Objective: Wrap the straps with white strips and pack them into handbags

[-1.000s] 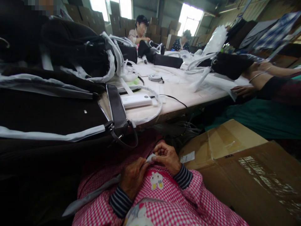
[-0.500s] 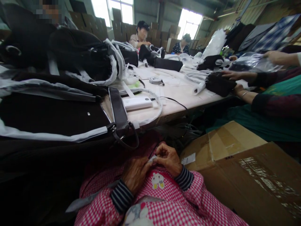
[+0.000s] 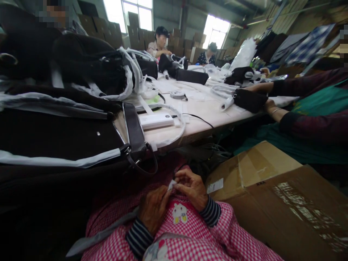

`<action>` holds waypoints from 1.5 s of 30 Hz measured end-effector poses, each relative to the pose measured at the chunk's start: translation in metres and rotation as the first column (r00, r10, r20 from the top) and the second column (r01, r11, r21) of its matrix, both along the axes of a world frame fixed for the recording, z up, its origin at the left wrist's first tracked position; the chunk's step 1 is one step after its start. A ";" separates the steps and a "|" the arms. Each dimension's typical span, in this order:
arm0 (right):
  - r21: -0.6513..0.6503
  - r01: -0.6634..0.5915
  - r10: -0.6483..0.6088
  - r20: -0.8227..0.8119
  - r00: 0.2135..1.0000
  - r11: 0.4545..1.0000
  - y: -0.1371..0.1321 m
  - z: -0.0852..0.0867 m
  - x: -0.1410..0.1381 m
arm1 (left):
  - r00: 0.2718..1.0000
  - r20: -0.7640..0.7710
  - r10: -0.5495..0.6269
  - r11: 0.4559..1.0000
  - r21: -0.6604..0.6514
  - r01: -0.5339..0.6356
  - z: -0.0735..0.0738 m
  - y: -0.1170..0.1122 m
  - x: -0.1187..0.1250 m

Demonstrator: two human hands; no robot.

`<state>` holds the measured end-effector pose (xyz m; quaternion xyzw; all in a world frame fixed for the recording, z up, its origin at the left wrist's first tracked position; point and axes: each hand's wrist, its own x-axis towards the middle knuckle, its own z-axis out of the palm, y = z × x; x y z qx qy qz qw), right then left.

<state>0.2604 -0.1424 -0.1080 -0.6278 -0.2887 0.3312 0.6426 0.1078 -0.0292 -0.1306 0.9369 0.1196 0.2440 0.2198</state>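
Observation:
My left hand (image 3: 153, 209) and my right hand (image 3: 191, 187) meet in my lap, below the table edge. Both pinch the end of a white wrapped strap (image 3: 171, 185) between thumb and fingers. The strap's grey-white length (image 3: 103, 233) trails down to the left across my pink checked sleeve. A black bag (image 3: 62, 137) with white-wrapped edges lies on the table just above my hands, its dark handle loop (image 3: 141, 159) hanging over the edge.
A cardboard box (image 3: 274, 195) stands at my right. The table (image 3: 201, 108) carries a white power bank (image 3: 156, 120), cable, tape roll (image 3: 177, 94) and more black bags (image 3: 89, 65). A co-worker's hands (image 3: 268, 105) hold a black pouch (image 3: 248, 100) at right. Others sit far back.
My hands stay together on the strap end, fingers shifting slightly. The co-worker at right has lowered a black pouch onto the table and put the plastic bag aside.

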 end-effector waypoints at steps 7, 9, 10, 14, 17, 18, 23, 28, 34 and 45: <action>0.003 -0.058 0.058 -0.169 0.984 0.998 0.005 -0.001 0.003 | 0.999 -0.013 0.036 0.999 -0.021 -0.036 -0.002 0.001 0.005; -0.001 -0.063 0.061 -0.193 0.979 0.998 0.004 0.000 0.004 | 0.998 -0.049 0.037 0.998 -0.052 -0.039 -0.003 0.000 0.005; -0.008 -0.071 0.068 -0.213 0.975 0.997 0.003 0.000 0.005 | 0.997 -0.070 0.032 0.997 -0.070 -0.037 -0.002 -0.001 0.005; -0.024 -0.076 0.070 -0.204 0.976 0.997 0.000 -0.001 0.005 | 0.987 -0.160 0.002 0.990 -0.139 -0.024 0.004 -0.001 0.004; -0.036 -0.006 0.005 -0.033 0.999 0.999 0.001 0.000 0.003 | 0.983 -0.184 -0.018 0.985 -0.169 -0.013 0.009 -0.001 0.003; -0.050 0.023 -0.021 0.038 0.999 0.998 0.001 0.001 0.002 | 0.982 -0.186 -0.020 0.984 -0.175 -0.013 0.011 -0.002 0.002; -0.112 0.134 -0.095 0.301 0.949 0.985 0.002 0.007 0.000 | 0.982 -0.188 0.032 0.985 -0.163 -0.063 0.012 -0.006 0.000; -0.124 0.058 0.000 0.418 0.908 0.991 0.002 0.011 -0.003 | 0.982 -0.156 0.103 0.986 -0.114 -0.122 0.007 -0.007 -0.001; -0.097 -0.057 0.081 0.270 0.959 0.994 0.000 0.012 -0.005 | 0.990 -0.060 0.127 0.991 -0.025 -0.129 0.005 -0.008 0.000; -0.125 -0.128 0.113 -0.123 0.986 0.984 0.003 0.009 -0.003 | 0.989 0.094 0.117 0.962 0.237 -0.136 0.004 -0.011 0.004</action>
